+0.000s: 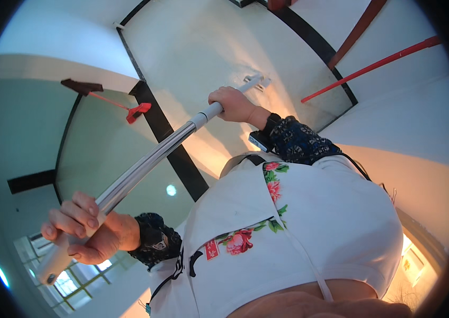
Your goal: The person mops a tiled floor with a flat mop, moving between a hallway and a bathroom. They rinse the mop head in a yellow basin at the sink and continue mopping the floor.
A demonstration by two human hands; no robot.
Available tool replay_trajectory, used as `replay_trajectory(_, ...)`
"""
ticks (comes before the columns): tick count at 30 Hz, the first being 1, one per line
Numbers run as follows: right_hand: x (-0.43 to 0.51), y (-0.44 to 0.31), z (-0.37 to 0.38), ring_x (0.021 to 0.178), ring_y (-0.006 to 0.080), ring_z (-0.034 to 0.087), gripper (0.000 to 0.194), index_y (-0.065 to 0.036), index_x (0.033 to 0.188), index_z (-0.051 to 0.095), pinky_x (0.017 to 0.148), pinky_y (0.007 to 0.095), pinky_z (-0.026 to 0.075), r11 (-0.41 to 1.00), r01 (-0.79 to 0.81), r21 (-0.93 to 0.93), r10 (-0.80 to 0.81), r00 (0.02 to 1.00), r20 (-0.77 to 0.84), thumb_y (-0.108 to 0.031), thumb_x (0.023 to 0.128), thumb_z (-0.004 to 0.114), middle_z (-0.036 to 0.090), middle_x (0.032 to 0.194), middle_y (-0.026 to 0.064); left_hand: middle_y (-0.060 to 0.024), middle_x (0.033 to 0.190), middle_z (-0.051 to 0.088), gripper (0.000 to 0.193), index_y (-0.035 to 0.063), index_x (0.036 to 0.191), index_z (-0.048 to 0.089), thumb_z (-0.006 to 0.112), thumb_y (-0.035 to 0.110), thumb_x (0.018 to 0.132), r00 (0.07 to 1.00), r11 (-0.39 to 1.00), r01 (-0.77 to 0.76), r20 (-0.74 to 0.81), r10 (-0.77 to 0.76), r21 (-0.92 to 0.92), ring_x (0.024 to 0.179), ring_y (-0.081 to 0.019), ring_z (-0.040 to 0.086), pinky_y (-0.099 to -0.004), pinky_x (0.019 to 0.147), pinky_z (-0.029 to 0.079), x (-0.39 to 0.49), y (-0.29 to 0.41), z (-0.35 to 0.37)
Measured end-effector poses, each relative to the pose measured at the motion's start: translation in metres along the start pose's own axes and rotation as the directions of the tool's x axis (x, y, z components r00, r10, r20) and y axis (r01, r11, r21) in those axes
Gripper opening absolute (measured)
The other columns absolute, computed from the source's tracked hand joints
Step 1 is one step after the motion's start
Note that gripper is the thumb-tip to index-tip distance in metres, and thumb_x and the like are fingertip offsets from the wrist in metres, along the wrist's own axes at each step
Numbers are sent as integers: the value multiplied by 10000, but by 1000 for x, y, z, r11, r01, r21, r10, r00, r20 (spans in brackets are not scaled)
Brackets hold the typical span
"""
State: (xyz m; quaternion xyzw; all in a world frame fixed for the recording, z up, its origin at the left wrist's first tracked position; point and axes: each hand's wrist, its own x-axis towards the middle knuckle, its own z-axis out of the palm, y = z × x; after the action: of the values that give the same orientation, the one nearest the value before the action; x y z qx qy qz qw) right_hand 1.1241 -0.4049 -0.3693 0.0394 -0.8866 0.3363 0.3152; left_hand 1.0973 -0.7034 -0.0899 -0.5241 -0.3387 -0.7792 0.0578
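Observation:
A flat mop's telescopic pole [147, 165], shiny metal with pale plastic sections, slants from the lower left to the upper middle. My left hand [93, 234] is wrapped around the white plastic grip [55, 260] at its top end. Farther down, my right hand [234, 104] holds the pale grey section with the fingers curled over it. Beyond that hand, the pale mop head [258, 82] is on the floor, small and partly blurred. A white apron [327, 222] with a floral trim covers my torso, and patterned dark sleeves [300, 141] reach my wrists.
A red pole [367, 75] leans at the right. On the left lie a red brush head [139, 113] and a dark dustpan-like piece [81, 86]. A black strip [168, 139] crosses the pale, shiny floor [129, 151]. A barred window [77, 284] is at lower left.

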Motion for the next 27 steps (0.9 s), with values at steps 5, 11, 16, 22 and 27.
replay_trajectory(5, 62, -76, 16, 785, 305, 591, 194, -131, 827, 589, 703, 430, 459, 994, -75, 78, 74, 997, 21, -138, 691, 726, 606, 774, 76, -15, 691, 434, 251, 22, 1093, 545, 640, 151, 900, 996, 996, 79, -35, -80, -30, 579, -131, 417, -307, 579, 348, 38, 38, -60)
replay_trajectory(11, 161, -244, 98, 702, 305, 583, 219, -138, 803, 573, 614, 426, 449, 998, -57, -6, 57, 996, -62, -191, 708, 762, 571, 704, 74, -4, 654, 413, 158, 19, 985, 544, 622, 77, 861, 969, 977, -115, -235, 72, -178, 565, -127, 405, -283, 566, 353, 127, 178, -207)
replay_trajectory(16, 166, -242, 93, 692, 318, 603, 189, -142, 797, 586, 605, 443, 454, 995, -90, -47, 92, 995, 48, -208, 718, 744, 587, 685, 85, 17, 632, 326, 160, 69, 822, 469, 587, 83, 929, 990, 912, -84, -135, 32, -401, 551, -106, 316, -275, 544, 301, 137, 190, -229)
replay_trajectory(22, 148, -227, 100, 699, 314, 587, 236, -156, 882, 590, 624, 428, 460, 994, -94, 61, 86, 989, 124, -184, 710, 750, 589, 723, 74, 22, 634, 272, 244, 99, 782, 384, 459, 71, 1012, 976, 950, 30, -198, -96, -312, 559, -113, 265, -289, 565, 276, 138, 180, -218)
replay_trajectory(27, 242, -144, 143, 734, 322, 616, 216, -147, 884, 601, 638, 444, 477, 988, -101, -114, 85, 987, -140, -169, 709, 726, 610, 725, 80, 3, 708, 272, 131, 55, 895, 408, 472, 78, 1007, 880, 991, 89, -473, -31, 102, 631, -140, 294, -301, 620, 334, 191, 76, -286)
